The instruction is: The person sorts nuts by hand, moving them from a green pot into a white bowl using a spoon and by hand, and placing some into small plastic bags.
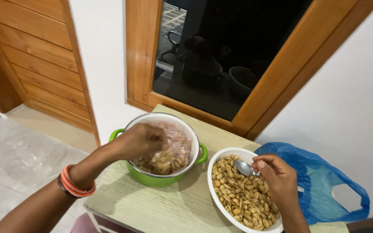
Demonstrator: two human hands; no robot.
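My left hand (138,140) is over the green pot (157,179), pinching a clear plastic bag (171,153) with peanuts in it, held inside the pot. The pot has a white inside and two green handles, and peanuts lie at its bottom. My right hand (277,177) holds a metal spoon (243,168) over a white oval dish (216,162) full of peeled peanuts (238,198). The spoon's bowl points left and looks empty. Orange and dark bangles sit on my left wrist.
Pot and dish stand on a small pale wooden table (169,209) against a white wall. A crumpled blue plastic bag (324,185) lies right of the dish. A wood-framed dark window (221,56) is behind; a wooden door (35,56) and tiled floor are to the left.
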